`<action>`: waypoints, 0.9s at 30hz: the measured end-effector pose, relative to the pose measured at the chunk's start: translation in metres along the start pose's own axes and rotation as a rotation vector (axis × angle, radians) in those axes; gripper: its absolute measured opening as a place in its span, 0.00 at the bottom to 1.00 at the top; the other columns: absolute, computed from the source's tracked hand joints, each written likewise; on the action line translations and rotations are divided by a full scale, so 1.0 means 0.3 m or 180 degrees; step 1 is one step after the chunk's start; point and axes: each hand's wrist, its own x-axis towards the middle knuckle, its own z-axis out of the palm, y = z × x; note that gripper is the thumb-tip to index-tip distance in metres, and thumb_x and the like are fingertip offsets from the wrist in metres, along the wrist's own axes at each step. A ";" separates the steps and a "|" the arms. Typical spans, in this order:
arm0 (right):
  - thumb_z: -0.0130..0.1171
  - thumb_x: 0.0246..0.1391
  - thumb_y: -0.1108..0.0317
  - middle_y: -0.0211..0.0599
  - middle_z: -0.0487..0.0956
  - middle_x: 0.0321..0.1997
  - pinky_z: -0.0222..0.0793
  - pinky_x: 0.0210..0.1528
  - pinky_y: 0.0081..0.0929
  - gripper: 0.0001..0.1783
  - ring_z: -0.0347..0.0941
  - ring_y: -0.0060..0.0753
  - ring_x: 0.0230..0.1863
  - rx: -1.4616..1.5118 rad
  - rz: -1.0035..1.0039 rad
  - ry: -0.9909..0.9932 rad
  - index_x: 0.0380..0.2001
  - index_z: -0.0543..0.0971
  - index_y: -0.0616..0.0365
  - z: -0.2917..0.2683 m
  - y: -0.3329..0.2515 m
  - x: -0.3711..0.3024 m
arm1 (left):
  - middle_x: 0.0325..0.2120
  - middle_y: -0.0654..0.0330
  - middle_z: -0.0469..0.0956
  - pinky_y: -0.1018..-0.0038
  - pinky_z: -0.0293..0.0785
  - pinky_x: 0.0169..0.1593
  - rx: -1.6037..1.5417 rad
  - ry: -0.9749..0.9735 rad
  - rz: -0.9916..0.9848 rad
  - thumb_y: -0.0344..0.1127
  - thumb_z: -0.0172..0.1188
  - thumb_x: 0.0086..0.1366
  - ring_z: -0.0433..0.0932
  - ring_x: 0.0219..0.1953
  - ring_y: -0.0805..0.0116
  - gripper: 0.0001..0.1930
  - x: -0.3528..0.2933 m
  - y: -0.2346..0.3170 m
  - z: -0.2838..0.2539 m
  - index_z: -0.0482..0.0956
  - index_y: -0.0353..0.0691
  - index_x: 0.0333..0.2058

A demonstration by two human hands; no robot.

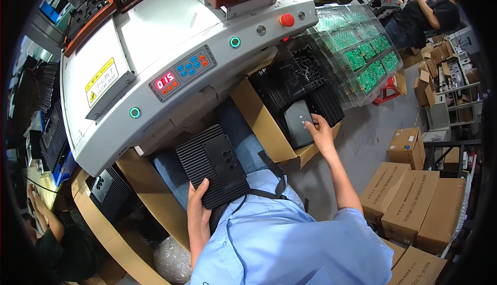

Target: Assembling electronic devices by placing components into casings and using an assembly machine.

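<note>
My left hand (199, 206) grips the lower edge of a black finned heatsink housing (218, 161) above my lap, its thumb lying on top. The housing has a flat raised panel with several round holes. Over at the right, my right hand (322, 133) is closed on the edge of a flat dark grey metal cover (297, 121), which lies tilted at the opening of a cardboard box (261, 129). More black finned parts (277, 96) are packed in that box. The fingertips under the cover are partly hidden.
A white machine (171, 31) with a lit keypad and red stop button (287, 20) stands ahead. Green circuit boards (370, 59) in clear trays lie beyond the box. Another open carton (111, 223) is at left, stacked cartons (409, 202) at right. Other people work nearby.
</note>
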 end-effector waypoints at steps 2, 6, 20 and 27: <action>0.62 0.51 0.68 0.50 0.73 0.48 0.66 0.52 0.38 0.26 0.70 0.49 0.49 -0.1174 -0.0898 0.0660 0.54 0.70 0.61 0.035 0.029 -0.028 | 0.47 0.55 0.74 0.70 0.73 0.53 0.0044 -0.0085 0.0021 0.27 0.58 0.61 0.76 0.48 0.66 0.23 0.004 -0.003 -0.003 0.66 0.35 0.55; 0.64 0.50 0.64 0.51 0.68 0.58 0.61 0.57 0.43 0.34 0.64 0.56 0.56 -0.1918 -0.1414 0.0863 0.59 0.65 0.62 0.098 -0.027 -0.082 | 0.47 0.55 0.74 0.70 0.73 0.53 0.0052 0.0051 0.0011 0.27 0.58 0.61 0.76 0.48 0.66 0.23 -0.008 -0.003 0.013 0.66 0.35 0.55; 0.67 0.43 0.62 0.55 0.68 0.54 0.61 0.58 0.43 0.41 0.64 0.56 0.55 -0.1780 -0.0876 0.0665 0.59 0.63 0.64 0.105 -0.138 -0.080 | 0.47 0.54 0.75 0.70 0.73 0.52 0.0104 -0.0071 -0.0008 0.28 0.60 0.60 0.76 0.49 0.66 0.24 -0.011 -0.007 0.014 0.66 0.35 0.55; 0.67 0.44 0.65 0.41 0.68 0.49 0.65 0.53 0.29 0.37 0.68 0.33 0.49 -0.0414 -0.1020 -0.0585 0.59 0.67 0.55 0.139 -0.396 -0.242 | 0.49 0.57 0.73 0.72 0.72 0.54 0.0079 -0.0064 -0.0061 0.30 0.60 0.62 0.74 0.51 0.68 0.25 0.006 -0.009 0.043 0.63 0.38 0.57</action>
